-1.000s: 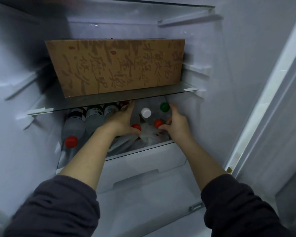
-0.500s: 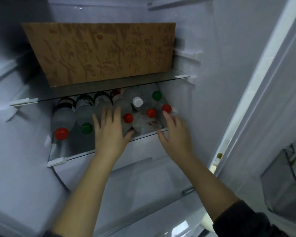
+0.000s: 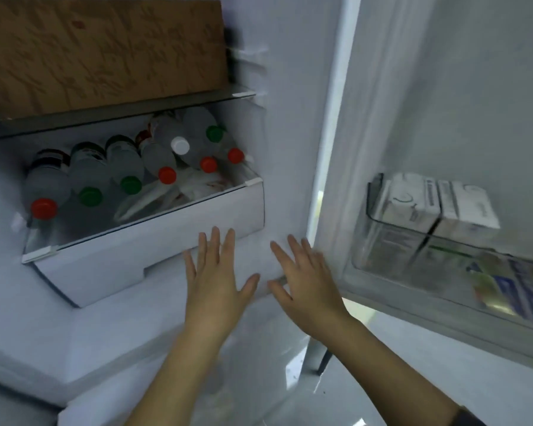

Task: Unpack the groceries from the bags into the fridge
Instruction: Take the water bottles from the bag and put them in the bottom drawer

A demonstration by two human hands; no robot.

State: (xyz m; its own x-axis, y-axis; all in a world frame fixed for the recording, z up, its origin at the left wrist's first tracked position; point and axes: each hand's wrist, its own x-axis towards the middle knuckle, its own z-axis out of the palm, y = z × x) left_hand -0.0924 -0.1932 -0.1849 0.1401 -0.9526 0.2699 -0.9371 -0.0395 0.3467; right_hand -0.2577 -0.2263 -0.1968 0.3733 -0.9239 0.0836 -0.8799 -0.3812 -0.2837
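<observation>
1. Hovering before the white drawer [image 3: 154, 241]: my left hand [image 3: 216, 284], fingers straight and spread, holding nothing.
2. Right hand [image 3: 305, 284], just beside it, equally flat and empty.
3. Bottles [image 3: 122, 161], lying in a row on the fridge shelf above the drawer, caps toward me.
4. Cardboard box [image 3: 105, 53], next shelf up.
5. Cartons [image 3: 428, 204], upright in the door bin [image 3: 373, 195].

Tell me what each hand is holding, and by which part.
Nothing is held. The left hand and the right hand are both open, fingers spread, below the bottles.
</observation>
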